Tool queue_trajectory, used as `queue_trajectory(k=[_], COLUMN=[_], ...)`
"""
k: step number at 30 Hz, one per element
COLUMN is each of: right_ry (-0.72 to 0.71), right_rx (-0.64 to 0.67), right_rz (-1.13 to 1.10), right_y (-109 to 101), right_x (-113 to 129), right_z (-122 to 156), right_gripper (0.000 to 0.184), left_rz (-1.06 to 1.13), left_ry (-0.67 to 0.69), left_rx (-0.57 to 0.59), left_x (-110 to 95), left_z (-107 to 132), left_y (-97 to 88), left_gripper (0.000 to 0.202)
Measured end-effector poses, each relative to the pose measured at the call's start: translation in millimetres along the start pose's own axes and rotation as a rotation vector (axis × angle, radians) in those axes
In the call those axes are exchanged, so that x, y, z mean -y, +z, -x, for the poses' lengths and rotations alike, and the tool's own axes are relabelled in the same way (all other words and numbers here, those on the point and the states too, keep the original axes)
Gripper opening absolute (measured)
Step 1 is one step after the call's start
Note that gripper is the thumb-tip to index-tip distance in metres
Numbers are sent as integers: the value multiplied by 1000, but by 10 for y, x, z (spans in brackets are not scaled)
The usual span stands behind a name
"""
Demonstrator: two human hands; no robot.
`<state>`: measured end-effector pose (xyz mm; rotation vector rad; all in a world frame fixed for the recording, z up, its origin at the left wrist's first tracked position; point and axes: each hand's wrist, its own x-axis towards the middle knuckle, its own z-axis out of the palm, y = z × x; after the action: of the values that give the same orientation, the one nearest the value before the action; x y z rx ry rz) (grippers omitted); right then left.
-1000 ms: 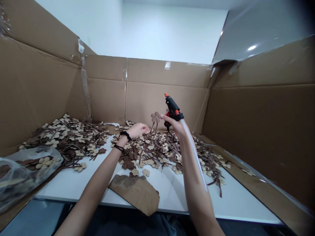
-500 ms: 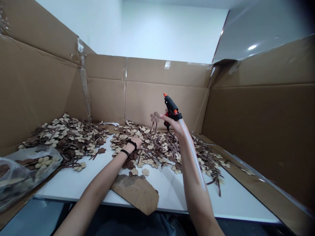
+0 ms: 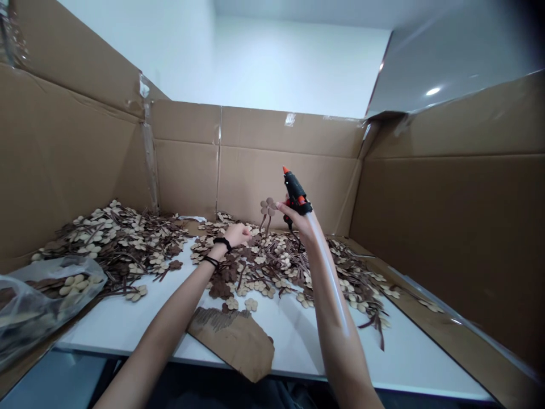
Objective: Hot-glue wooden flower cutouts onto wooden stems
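Observation:
My right hand [image 3: 298,218] is raised over the table, gripping a black glue gun [image 3: 294,190] with an orange tip that points up. The same fingers pinch a brown clover-shaped cutout on a stem [image 3: 267,209]. My left hand [image 3: 237,233], with black bands at the wrist, reaches low over the middle pile of brown and tan clover cutouts [image 3: 276,264]. Its fingers are curled closed at the pile; what they hold, if anything, is too small to name.
A second heap of cutouts [image 3: 114,236] lies at the left, with a clear plastic bag of pieces [image 3: 38,295] at the near left. A torn cardboard scrap [image 3: 238,341] rests on the white table [image 3: 128,324]. Tall cardboard walls [image 3: 447,227] enclose three sides.
My left hand dropped from beside the held clover into the pile, then lifted slightly and moved farther back. My right hand with the glue gun stayed almost still.

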<state>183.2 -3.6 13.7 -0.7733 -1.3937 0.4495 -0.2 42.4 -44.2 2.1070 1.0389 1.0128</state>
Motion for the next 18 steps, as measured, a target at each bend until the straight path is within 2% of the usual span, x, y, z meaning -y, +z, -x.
queue_trajectory(k=[4, 7, 10, 13, 18], right_ry=[-86, -63, -2, 15, 24], right_rx=[-218, -229, -141, -78, -21], right_rz=[-48, -61, -72, -95, -54], right_y=[-24, -55, -46, 5, 38], right_x=[-83, -108, -68, -6, 42], right_z=[-76, -90, -48, 3, 24], right_gripper=[34, 35, 35, 36, 34], left_rz=[63, 268, 444, 495, 461], left_ry=[8, 37, 93, 131, 146], left_rx=[17, -9, -100, -142, -200], left_x=[-81, -248, -470, -645, -700], left_z=[-85, -34, 71, 140, 125], left_y=[-336, -473, -454, -346, -225], left_gripper=[24, 31, 33, 28, 21])
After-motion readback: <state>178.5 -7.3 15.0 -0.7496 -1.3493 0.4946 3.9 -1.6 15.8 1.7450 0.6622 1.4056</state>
